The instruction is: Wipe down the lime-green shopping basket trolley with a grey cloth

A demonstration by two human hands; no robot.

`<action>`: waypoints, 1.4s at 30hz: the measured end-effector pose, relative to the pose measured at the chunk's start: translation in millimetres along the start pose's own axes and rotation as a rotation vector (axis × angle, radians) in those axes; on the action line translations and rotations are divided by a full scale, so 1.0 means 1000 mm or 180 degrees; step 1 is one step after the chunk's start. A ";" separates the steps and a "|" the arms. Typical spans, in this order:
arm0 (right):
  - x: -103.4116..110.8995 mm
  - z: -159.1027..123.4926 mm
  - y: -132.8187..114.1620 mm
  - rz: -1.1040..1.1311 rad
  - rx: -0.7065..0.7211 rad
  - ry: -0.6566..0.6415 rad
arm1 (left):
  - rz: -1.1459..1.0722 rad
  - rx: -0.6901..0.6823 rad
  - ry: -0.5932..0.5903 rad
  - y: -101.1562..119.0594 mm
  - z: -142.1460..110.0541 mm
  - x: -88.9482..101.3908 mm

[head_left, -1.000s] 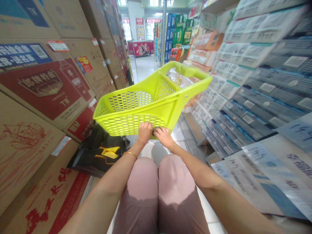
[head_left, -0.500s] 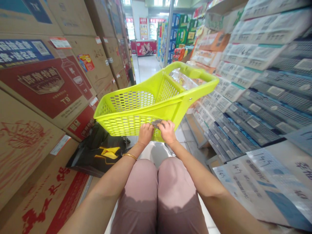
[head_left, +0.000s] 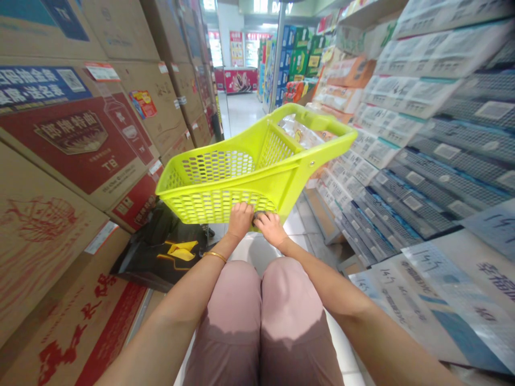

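In front of my knees stands a lime-green plastic shopping basket (head_left: 281, 185) with perforated sides and a long handle frame that rises to the right. My left hand (head_left: 240, 221) rests against its near side, fingers curled onto the lower wall. Just to the right, my right hand (head_left: 272, 227) is closed over a small grey wad (head_left: 258, 215), pressed to the basket's lower edge. It looks like a cloth or scouring pad; most of it is hidden under the fingers. The basket's inside shows no goods.
Cardboard cartons (head_left: 72, 139) are stacked along the left. A black bag (head_left: 161, 257) with a yellow piece on it lies beside the basket's left end. Packs of paper goods (head_left: 414, 177) pile up on the right. The tiled aisle (head_left: 245, 112) runs ahead toward a red chest (head_left: 241, 80).
My right hand has slid down the basket side with the grey wad, which shows less now. My left hand has stayed in nearly the same place.
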State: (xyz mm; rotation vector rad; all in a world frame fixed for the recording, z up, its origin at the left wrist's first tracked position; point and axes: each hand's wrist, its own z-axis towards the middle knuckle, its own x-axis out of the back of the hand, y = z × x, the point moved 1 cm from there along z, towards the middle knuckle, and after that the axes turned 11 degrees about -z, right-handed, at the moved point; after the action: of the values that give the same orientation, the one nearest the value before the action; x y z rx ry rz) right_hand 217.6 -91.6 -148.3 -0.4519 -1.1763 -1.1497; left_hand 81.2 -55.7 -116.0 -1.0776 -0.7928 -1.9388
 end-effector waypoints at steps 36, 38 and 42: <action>0.032 0.029 0.010 -0.0088 -0.0724 0.1133 | -0.0182 -0.0064 0.1082 -0.026 -0.021 -0.003; 0.044 0.042 0.013 -0.0046 -0.0841 0.1441 | -0.0129 -0.0043 0.1117 -0.027 -0.021 -0.003; 0.058 0.062 0.014 -0.0032 -0.0845 0.1598 | -0.0051 -0.0091 0.0973 -0.028 -0.019 -0.004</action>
State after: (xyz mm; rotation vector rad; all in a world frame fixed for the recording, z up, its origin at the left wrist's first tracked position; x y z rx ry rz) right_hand 197.5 -63.7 -69.8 -0.3286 -0.5946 -1.3381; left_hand 51.0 -55.2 -131.9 -0.7662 -0.6072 -2.0693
